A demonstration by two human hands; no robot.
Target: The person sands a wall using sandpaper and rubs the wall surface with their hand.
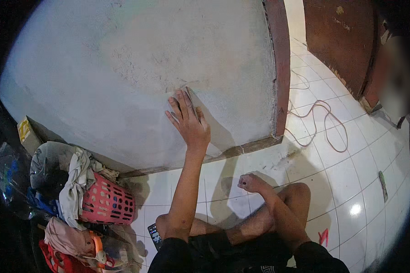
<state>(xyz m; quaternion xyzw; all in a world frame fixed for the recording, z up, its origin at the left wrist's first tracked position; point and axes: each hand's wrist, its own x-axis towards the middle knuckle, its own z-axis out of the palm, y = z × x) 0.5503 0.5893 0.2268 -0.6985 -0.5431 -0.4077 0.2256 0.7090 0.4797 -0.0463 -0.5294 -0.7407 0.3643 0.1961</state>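
My left hand lies flat against the grey, patchy wall, with its fingers stretched out and slightly spread. A thin grey edge shows beside its fingertips; whether this is a sheet under the hand or only shadow, I cannot tell. Lower down and to the right, my right hand is closed over my bent leg, apart from the wall. Its curled fingers hide whatever they may hold. Near the base of the wall, the surface looks whiter and smoother than the rough patch higher up.
Clothes spill from a pink plastic basket at the left. A black remote control lies by my leg. Across the white tiles at the right loops a thin cable, near a brown door. A red scrap lies on the floor.
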